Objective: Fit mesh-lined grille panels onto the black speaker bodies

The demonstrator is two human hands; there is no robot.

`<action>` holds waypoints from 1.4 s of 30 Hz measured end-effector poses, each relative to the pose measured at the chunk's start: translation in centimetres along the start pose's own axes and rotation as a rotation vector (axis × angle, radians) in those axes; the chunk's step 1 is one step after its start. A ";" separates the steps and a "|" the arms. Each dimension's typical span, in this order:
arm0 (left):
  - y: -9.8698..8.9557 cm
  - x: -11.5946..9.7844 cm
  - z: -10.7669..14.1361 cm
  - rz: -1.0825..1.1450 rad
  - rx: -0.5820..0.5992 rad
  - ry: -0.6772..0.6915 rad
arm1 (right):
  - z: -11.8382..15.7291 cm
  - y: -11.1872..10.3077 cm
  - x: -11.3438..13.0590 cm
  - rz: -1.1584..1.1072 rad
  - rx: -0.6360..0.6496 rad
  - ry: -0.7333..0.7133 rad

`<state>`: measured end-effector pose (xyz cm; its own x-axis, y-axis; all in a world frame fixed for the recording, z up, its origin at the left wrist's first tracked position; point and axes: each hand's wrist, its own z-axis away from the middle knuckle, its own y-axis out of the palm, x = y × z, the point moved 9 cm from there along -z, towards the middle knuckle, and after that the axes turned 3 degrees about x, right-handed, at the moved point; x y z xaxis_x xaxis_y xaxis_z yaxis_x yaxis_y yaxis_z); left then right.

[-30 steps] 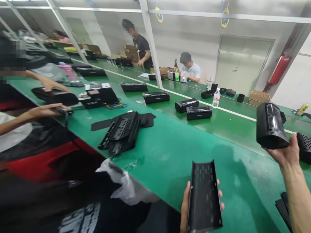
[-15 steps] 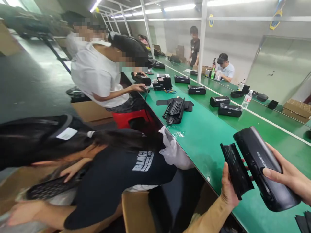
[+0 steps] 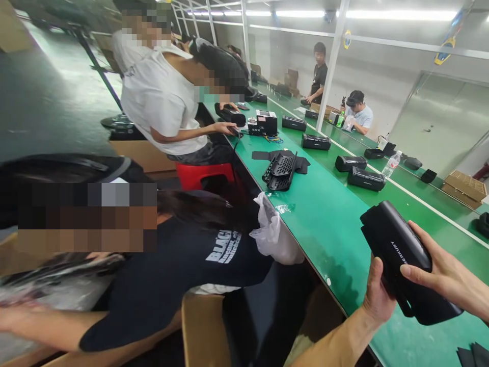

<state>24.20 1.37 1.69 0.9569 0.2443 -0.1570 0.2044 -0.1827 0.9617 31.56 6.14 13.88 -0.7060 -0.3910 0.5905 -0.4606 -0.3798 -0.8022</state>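
Note:
At the lower right, my right hand (image 3: 439, 270) grips a black cylindrical speaker housing (image 3: 399, 232) with MERKURY lettering, its thumb lying across the front. My left hand (image 3: 378, 298) presses a curved black panel (image 3: 370, 238) against the housing's left side. Only the panel's upper end and edge show clearly; I cannot tell whether it is seated. The speaker is tilted and held above the green workbench (image 3: 317, 224).
Perforated black covers (image 3: 280, 171) lie on flat black pieces farther along the bench. Several finished-looking speakers (image 3: 367, 178) stand beyond. A plastic bag (image 3: 273, 229) hangs at the edge. A co-worker in a dark shirt (image 3: 171, 275) bends beside me; another in white (image 3: 160, 102) sits farther off.
My left hand has brought the curved panel from beside the speaker onto its left side. The nearby co-worker's hands have shifted, and the view has turned slightly.

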 end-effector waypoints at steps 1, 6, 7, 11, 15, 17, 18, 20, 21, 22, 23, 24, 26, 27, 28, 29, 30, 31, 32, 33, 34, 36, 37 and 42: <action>0.0 0.1 -0.1 0.000 -0.004 -0.009 | 0.0 0.1 0.1 -0.004 0.006 0.004; -0.1 0.0 -0.2 -0.001 -0.001 -0.041 | -0.1 1.0 0.5 0.045 0.044 0.043; -0.1 -0.2 -0.2 -0.004 -0.004 -0.034 | -0.1 1.2 0.6 0.065 0.052 0.047; -0.7 -0.1 -0.2 0.003 -0.020 -0.020 | 0.0 2.1 0.6 0.160 0.065 0.031; -1.1 1.1 0.0 0.036 -0.001 -0.095 | 0.1 3.0 0.2 0.210 0.079 0.022; -1.2 1.7 0.0 0.049 0.003 -0.131 | -0.2 2.9 0.2 0.236 0.071 0.029; -1.2 1.9 0.0 0.054 -0.001 -0.143 | -0.5 2.6 0.3 0.247 0.067 0.034; -1.2 2.2 -0.2 0.061 -0.022 -0.164 | -1.0 2.0 0.4 0.246 0.076 0.049; -1.2 2.1 -0.3 0.061 -0.037 -0.167 | -1.2 1.6 0.3 0.223 0.096 0.059; -1.1 1.9 -0.5 0.059 -0.053 -0.159 | -1.1 1.2 0.2 0.181 0.115 0.063; -1.1 1.5 -0.8 0.053 -0.070 -0.143 | -0.8 0.8 0.0 0.118 0.121 0.057; -1.1 1.0 -1.1 0.045 -0.089 -0.119 | -0.2 0.2 -0.2 0.039 0.091 0.034; -1.0 -0.4 -1.7 0.028 -0.133 -0.053 | 1.8 -1.3 -0.7 -0.126 -0.091 -0.059; -1.0 -1.1 -2.0 0.020 -0.150 -0.023 | 3.2 -1.8 -1.2 -0.200 -0.214 -0.112; -0.8 -1.7 -2.2 0.012 -0.160 -0.004 | 4.7 -1.8 -1.8 -0.262 -0.329 -0.156; -0.7 -2.1 -2.4 0.003 -0.164 0.008 | 5.8 -1.1 -2.5 -0.307 -0.401 -0.179; -0.4 -2.3 -2.5 -0.008 -0.163 0.017 | 6.5 0.2 -3.1 -0.340 -0.420 -0.178; -0.2 -2.4 -2.6 -0.023 -0.161 0.023 | 6.8 1.6 -3.6 -0.358 -0.436 -0.162; 0.0 -2.2 -2.6 -0.037 -0.163 0.024 | 6.8 2.7 -4.0 -0.358 -0.476 -0.144; 0.1 -1.9 -2.6 -0.050 -0.168 0.019 | 6.7 3.6 -4.0 -0.343 -0.526 -0.133; 0.2 -1.5 -2.5 -0.058 -0.175 0.007 | 6.5 4.0 -3.9 -0.321 -0.600 -0.131; 0.3 -0.3 -2.3 -0.065 -0.181 -0.045 | 6.5 4.3 -3.2 -0.271 -0.748 -0.158; 0.4 0.2 -2.3 -0.065 -0.182 -0.075 | 6.7 4.3 -2.9 -0.260 -0.799 -0.179; 0.1 -1.2 -2.4 -0.045 -0.164 -0.127 | 9.1 3.9 -3.8 -0.336 -0.652 -0.288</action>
<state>22.58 3.30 2.55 0.9680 0.1243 -0.2178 0.2212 -0.0139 0.9751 37.39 -1.50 9.29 -0.3464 -0.5784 0.7386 -0.9103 0.0168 -0.4137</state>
